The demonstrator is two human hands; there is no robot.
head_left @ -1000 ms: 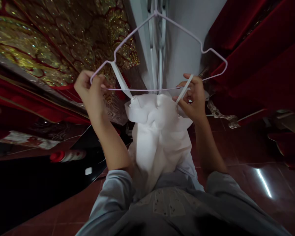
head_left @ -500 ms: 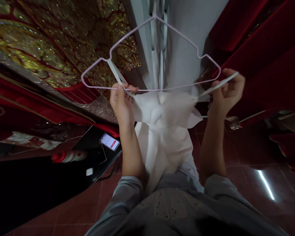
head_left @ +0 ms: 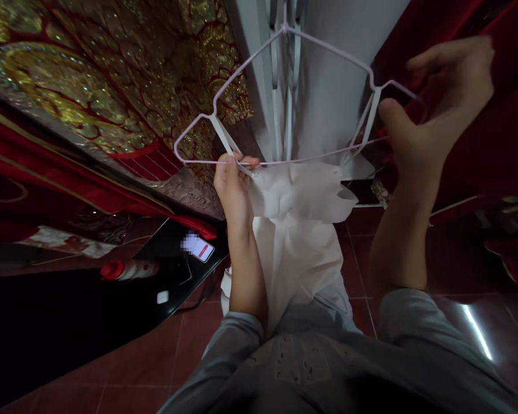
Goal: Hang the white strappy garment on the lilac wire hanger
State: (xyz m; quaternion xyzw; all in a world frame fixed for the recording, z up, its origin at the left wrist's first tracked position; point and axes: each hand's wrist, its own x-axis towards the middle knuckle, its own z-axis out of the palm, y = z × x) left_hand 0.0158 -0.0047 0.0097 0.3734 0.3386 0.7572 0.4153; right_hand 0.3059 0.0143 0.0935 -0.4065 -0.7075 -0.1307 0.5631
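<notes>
A pale pink hanger hangs in front of me, with a strap looped in each of its two notches. From these straps hangs a white garment, its top edge just under the hanger's lower bar. My left hand is closed on the left strap beside that bar. Raised at the hanger's right end, my right hand has its thumb and fingers spread apart and holds nothing. Its thumb tip is near the right strap. The hanger's right end is partly hidden by this hand.
Gold sequined red fabric hangs at the left, and dark red fabric at the right. A black table at the lower left bears a lit phone, a red-capped bottle and a small white case.
My right hand has let go of the right strap, which now sits in the hanger's right notch, and has opened and moved up and right. The hanger appears slightly further right.
</notes>
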